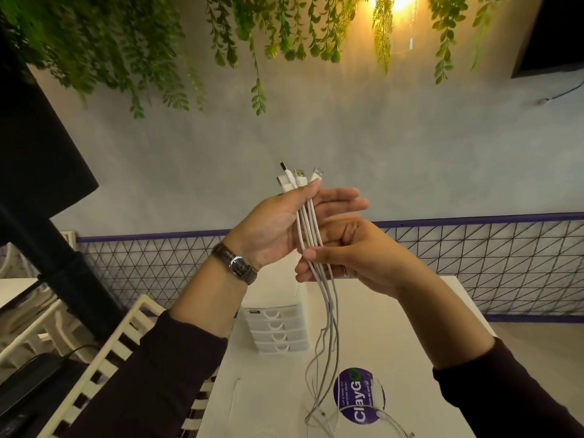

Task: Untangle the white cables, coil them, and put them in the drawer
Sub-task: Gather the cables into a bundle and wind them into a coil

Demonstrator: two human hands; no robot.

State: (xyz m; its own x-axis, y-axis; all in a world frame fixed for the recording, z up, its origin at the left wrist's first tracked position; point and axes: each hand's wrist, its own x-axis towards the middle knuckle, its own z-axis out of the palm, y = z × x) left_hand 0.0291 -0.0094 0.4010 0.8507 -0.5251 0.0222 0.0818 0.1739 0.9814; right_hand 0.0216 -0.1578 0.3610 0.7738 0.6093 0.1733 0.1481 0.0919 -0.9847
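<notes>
White cables (308, 222) sit bunched, plugs level, because your left hand (275, 226) thumb-pins them while your right hand (360, 257) pinches them below.

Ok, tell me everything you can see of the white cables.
Several thin white cables, plastic-looking, are gathered side by side in an upright bundle. Their plugs, some metal-tipped, stick up above the left hand, whose thumb pinches the bundle. The right hand grips it just below. The loose lengths hang down, wavy and crossing, to the white table.
</notes>
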